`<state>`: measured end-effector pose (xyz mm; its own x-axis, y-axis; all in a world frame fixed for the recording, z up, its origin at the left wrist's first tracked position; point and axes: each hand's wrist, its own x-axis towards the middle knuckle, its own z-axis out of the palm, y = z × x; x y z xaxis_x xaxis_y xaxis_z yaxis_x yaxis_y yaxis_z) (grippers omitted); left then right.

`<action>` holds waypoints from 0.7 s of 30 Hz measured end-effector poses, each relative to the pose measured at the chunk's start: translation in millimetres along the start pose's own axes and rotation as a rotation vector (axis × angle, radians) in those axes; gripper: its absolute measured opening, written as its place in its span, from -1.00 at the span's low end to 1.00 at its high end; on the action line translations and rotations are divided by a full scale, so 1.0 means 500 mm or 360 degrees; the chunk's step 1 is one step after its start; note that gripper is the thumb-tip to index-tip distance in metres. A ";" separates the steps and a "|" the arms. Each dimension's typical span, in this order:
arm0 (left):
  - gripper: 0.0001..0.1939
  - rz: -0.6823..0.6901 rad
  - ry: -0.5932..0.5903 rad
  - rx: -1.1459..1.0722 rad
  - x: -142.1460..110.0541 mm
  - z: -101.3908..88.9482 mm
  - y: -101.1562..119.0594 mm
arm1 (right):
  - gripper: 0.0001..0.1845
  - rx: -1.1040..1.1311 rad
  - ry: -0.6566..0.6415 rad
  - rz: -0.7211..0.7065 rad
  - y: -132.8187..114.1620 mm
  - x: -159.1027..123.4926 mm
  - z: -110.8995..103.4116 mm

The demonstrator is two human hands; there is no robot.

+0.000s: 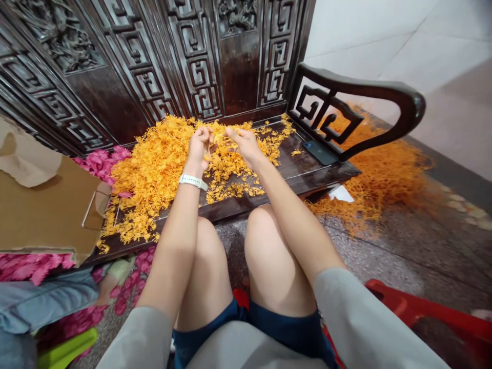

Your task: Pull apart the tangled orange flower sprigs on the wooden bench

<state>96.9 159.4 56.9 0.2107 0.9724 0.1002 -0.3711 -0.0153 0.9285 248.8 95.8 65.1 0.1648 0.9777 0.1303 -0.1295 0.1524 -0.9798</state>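
Note:
Over the bench, my left hand [200, 146] is closed in a pinch on a small orange-yellow artificial flower piece [207, 156]; a pale watch or band circles that wrist. Facing it, my right hand [246, 146] has its thumb and fingers apart, their tips close to the left hand's fingers. I make out nothing held in it, though the tips blend into the orange behind. A heap of the same orange flower pieces [154, 159] lies left of and beneath both hands, with loose ones scattered to the right.
The dark wooden bench [300, 174] has a carved back and an armrest [365, 89]. A phone [321, 152] lies by the armrest. Orange stems [384, 174] pile on the floor at right. Left are a cardboard box [46, 205], pink petals [102, 164] and another person's jeans leg [49, 300].

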 end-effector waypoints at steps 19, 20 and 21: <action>-0.74 -0.0263 -0.0247 0.0495 -0.039 0.020 0.003 | -0.73 0.0202 -0.0116 0.0255 -0.015 -0.013 -0.046; -0.66 -0.0246 -0.0213 0.0474 -0.040 0.022 0.004 | -0.74 0.0161 -0.0124 0.0265 -0.015 -0.015 -0.043; -0.61 -0.0225 -0.0180 0.0453 -0.042 0.023 0.005 | -0.72 0.0122 -0.0121 0.0276 -0.015 -0.017 -0.041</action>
<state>102.1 136.5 61.0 0.3470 0.9378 -0.0123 -0.0669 0.0378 0.9970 268.7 83.6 68.4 0.0597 0.9979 -0.0255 -0.2240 -0.0115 -0.9745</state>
